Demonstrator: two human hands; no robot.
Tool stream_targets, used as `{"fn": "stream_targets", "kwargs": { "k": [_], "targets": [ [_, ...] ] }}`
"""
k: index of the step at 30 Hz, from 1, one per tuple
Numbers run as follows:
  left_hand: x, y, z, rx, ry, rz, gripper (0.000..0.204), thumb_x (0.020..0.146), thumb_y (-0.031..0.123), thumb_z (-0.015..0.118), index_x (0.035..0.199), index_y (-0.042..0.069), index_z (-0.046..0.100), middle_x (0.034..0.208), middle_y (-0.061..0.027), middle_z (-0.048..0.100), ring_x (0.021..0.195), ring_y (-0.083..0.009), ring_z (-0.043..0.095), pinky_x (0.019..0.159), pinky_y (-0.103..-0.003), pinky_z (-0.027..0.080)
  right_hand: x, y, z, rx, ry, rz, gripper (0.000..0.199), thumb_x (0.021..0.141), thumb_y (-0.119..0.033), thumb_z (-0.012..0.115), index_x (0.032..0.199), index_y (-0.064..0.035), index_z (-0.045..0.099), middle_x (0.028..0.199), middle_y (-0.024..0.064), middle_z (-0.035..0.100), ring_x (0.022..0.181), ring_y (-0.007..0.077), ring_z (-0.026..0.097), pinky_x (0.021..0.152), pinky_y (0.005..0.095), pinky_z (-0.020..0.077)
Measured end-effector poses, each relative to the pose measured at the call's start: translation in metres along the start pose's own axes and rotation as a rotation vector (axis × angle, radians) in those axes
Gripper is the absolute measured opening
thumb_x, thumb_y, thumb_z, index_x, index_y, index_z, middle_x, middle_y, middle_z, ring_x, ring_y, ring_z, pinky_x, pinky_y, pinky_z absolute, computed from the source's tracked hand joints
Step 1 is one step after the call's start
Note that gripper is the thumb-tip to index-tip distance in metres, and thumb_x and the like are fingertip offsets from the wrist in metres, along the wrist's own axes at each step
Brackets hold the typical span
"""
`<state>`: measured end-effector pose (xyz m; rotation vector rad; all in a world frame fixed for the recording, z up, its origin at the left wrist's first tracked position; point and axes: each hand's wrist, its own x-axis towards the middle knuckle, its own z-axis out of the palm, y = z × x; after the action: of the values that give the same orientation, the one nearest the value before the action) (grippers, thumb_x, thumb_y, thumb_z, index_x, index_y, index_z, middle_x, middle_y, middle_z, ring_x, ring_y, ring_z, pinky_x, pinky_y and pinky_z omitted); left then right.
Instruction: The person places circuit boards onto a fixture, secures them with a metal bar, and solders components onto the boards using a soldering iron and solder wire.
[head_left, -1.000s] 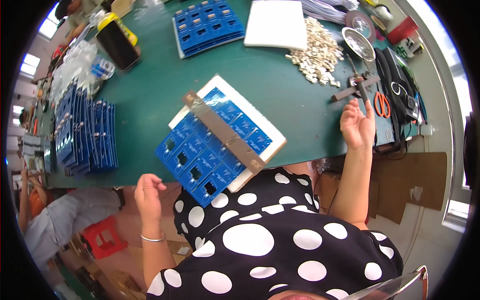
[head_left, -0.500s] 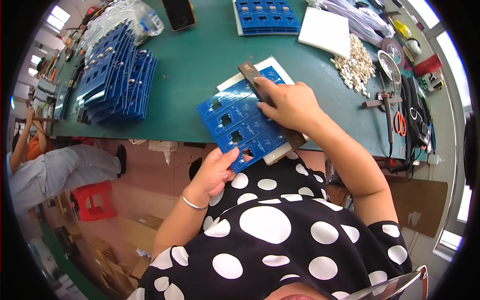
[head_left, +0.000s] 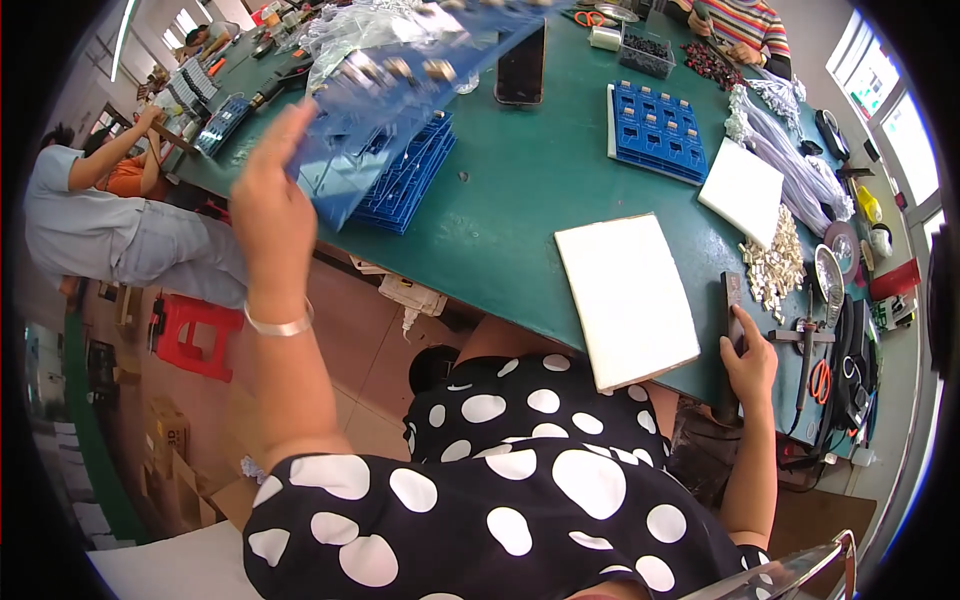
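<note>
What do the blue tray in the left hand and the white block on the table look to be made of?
The blue tray, lifted by the left hand, looks like thin moulded plastic: glossy, slightly see-through, with formed pockets. The white block looks like matte foam or dense board, with a thick, plain edge; which of the two is unclear.

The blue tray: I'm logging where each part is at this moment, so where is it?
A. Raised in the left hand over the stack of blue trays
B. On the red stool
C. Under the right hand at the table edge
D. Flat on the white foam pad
A: the left hand holds the blue tray up, tilted, above the stack of blue trays, while the white foam pad lies bare.
</note>
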<state>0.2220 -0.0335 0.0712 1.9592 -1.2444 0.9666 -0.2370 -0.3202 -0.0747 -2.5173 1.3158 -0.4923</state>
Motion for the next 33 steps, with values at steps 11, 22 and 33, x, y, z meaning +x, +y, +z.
{"fn": "stream_targets", "kwargs": {
  "k": [11, 22, 33],
  "targets": [
    [0.022, -0.125, 0.081, 0.556, -0.147, -0.296, 0.05, 0.09, 0.009, 0.056, 0.131, 0.038, 0.055, 0.135, 0.0034, 0.056, 0.104, -0.0254, 0.065, 0.08, -0.039, 0.056, 0.001, -0.009, 0.006, -0.083, -0.069, 0.091, 0.055, 0.078, -0.023, 0.067, 0.132, -0.0239, 0.056, 0.08, 0.0133, 0.066, 0.071, 0.0318, 0.06, 0.07, 0.0423, 0.0468],
    [0.046, -0.129, 0.038, 0.484, -0.62, -0.027, 0.072, 0.084, 0.0, 0.058, 0.144, 0.036, 0.039, 0.142, -0.0008, 0.048, 0.102, -0.0317, 0.064, 0.084, -0.044, 0.054, -0.001, -0.066, -0.01, -0.272, 0.034, -0.373, 0.059, 0.076, -0.036, 0.074, 0.129, -0.0155, 0.059, 0.129, 0.0085, 0.055, 0.116, 0.0291, 0.05, 0.098, 0.0443, 0.0365],
    [0.044, -0.052, 0.019, -0.751, -0.42, -0.658, 0.036, 0.104, 0.032, 0.044, 0.122, 0.004, 0.056, 0.063, 0.004, 0.037, 0.053, -0.0045, 0.034, 0.046, -0.019, 0.026, -0.024, -0.096, 0.025, -0.172, -0.142, -0.719, 0.082, 0.058, -0.025, 0.084, 0.134, -0.028, 0.053, 0.143, 0.0014, 0.047, 0.128, 0.0329, 0.045, 0.102, 0.0586, 0.0354]
  ]
}}
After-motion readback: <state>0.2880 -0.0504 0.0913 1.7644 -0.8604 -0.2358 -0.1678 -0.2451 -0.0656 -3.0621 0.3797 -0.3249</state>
